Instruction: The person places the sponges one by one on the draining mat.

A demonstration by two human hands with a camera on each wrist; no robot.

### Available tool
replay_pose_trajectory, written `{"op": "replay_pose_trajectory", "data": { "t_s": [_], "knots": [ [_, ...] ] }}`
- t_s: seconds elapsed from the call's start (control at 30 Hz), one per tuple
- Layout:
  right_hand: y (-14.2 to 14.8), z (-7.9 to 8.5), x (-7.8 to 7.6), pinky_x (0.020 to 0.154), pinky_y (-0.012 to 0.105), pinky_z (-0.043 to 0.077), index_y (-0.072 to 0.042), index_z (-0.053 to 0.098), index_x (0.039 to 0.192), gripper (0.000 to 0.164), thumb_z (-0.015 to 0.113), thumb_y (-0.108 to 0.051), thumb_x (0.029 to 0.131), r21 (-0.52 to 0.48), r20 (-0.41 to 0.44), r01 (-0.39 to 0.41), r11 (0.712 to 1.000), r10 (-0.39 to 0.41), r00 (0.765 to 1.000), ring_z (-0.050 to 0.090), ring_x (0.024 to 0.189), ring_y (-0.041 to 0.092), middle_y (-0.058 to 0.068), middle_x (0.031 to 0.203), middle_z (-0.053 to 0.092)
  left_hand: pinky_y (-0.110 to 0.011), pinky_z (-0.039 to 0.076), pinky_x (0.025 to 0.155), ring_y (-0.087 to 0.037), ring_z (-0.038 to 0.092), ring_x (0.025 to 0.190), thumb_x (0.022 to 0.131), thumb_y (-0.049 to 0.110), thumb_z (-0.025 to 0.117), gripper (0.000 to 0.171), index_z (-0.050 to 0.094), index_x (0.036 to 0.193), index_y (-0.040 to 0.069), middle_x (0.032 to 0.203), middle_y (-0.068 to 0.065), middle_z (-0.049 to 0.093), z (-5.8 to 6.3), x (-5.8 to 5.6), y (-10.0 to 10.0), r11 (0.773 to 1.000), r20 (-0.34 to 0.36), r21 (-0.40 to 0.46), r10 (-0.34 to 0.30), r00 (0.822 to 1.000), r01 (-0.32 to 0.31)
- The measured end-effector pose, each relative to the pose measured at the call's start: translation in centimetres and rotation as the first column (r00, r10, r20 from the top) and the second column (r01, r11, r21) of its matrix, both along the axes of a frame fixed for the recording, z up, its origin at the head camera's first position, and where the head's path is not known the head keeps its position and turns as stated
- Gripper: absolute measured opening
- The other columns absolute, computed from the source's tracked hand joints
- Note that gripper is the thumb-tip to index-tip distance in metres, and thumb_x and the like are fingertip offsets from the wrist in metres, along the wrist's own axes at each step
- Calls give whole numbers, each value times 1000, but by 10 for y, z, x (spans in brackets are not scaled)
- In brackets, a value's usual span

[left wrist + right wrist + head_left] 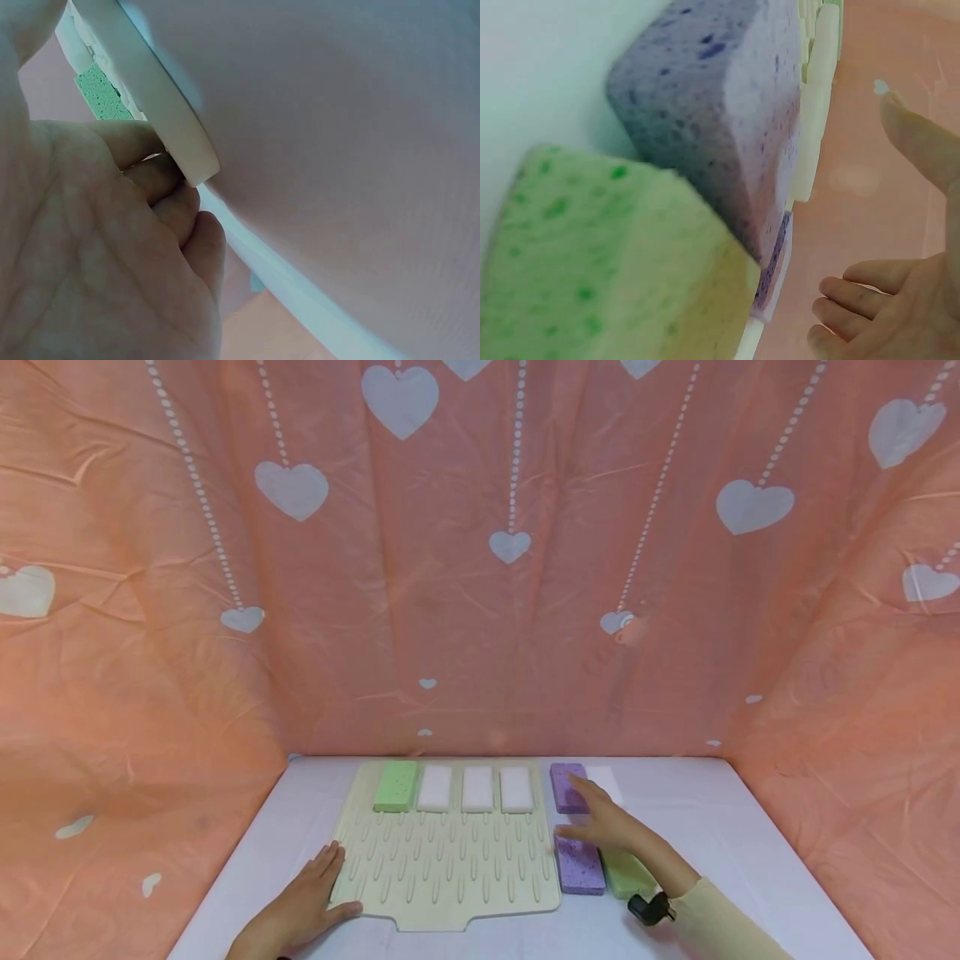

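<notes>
A cream ridged board (450, 864) with a front tab lies on the table. At its front left corner, my left hand (303, 897) rests with fingers along the edge; in the left wrist view the fingertips are partly hidden by the board's rim (161, 97). Fingers spread, my right hand (607, 822) hovers over two purple sponges (581, 864) beside the board's right edge, holding nothing. Its thumb and fingers stand apart in the right wrist view, clear of the near purple sponge (705, 82). Partly under the right forearm lies a green sponge (628, 872).
Along the board's far edge stand a light green sponge (395, 786) and three white blocks (477, 789) in a row. A white patch (606, 783), perhaps another block, shows behind the right hand. A pink curtain (465, 635) with hearts encloses the white table (720, 835).
</notes>
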State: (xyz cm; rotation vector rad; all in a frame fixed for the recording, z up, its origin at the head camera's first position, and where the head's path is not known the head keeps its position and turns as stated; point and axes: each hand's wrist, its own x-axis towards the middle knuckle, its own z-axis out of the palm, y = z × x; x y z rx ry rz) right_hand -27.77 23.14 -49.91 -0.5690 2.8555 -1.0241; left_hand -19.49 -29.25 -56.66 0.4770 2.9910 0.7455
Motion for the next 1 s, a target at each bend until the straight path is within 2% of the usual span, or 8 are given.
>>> {"op": "replay_pose_trajectory", "data": {
  "t_s": [0.07, 0.13, 0.2, 0.3, 0.7, 0.8, 0.87, 1.0],
  "knots": [
    [5, -1, 4, 123, 72, 29, 15, 28, 161, 109, 90, -37, 88, 8, -21, -6, 1000, 6, 1000, 30, 153, 58, 40, 164, 33, -41, 9, 133, -58, 26, 154, 87, 61, 81, 114, 38, 153, -22, 163, -41, 33, -1, -1, 0, 1000, 1, 12, 3, 1000, -3],
    [9, -2, 8, 122, 72, 30, 16, 28, 160, 110, 90, -39, 88, 23, -41, -4, 1000, 5, 999, 32, 152, 59, 41, 162, 34, -38, 7, 133, -58, 26, 154, 87, 62, 80, 114, 38, 153, -22, 163, -41, 33, -2, 0, 0, 1000, 0, 13, 0, 1000, 0],
    [13, -3, 12, 122, 72, 30, 17, 27, 161, 111, 89, -41, 88, 20, -40, 4, 1000, -3, 999, 31, 152, 59, 41, 163, 34, -40, 8, 133, -58, 26, 155, 87, 63, 80, 114, 38, 153, -21, 163, -41, 33, -2, -1, 0, 1000, 1, 11, 4, 1000, -4],
    [19, -5, 17, 123, 73, 28, 15, 25, 163, 113, 88, -43, 89, 16, -17, 23, 1000, -23, 1000, 28, 154, 58, 40, 165, 30, -70, 26, 122, -60, 29, 152, 88, 62, 80, 113, 40, 151, -22, 161, -42, 36, -2, -1, 0, 1000, -30, -18, -6, 1000, 5],
    [42, -11, 36, 121, 75, 29, 11, 29, 163, 111, 89, -43, 88, 3, 12, 80, 997, -80, 997, 29, 153, 60, 40, 164, 31, -70, 23, 124, -59, 27, 154, 88, 62, 79, 113, 38, 152, -22, 162, -42, 34, 3, -2, -1, 1000, 25, -27, -11, 1000, 12],
    [47, -13, 40, 121, 74, 30, 10, 29, 163, 110, 89, -43, 88, 14, 32, 88, 996, -89, 996, 29, 153, 60, 40, 164, 32, -52, 10, 133, -59, 24, 155, 89, 59, 80, 113, 36, 153, -23, 163, -43, 31, 5, -2, 0, 1000, 39, 0, -11, 999, 11],
    [50, -14, 42, 121, 74, 30, 11, 30, 163, 110, 89, -43, 88, 15, 32, 85, 996, -86, 996, 30, 152, 60, 40, 163, 32, -27, -3, 131, -60, 22, 155, 89, 59, 81, 113, 36, 153, -23, 164, -43, 30, 5, -2, 1, 1000, 49, 19, -5, 999, 4],
    [55, -17, 47, 120, 75, 31, 13, 32, 161, 109, 90, -42, 87, 6, 13, 73, 997, -73, 997, 31, 151, 61, 41, 161, 35, -14, -11, 124, -62, 23, 153, 89, 59, 80, 113, 35, 153, -23, 164, -44, 27, 8, -1, 3, 999, 61, 34, -10, 998, 8]
  ]
}}
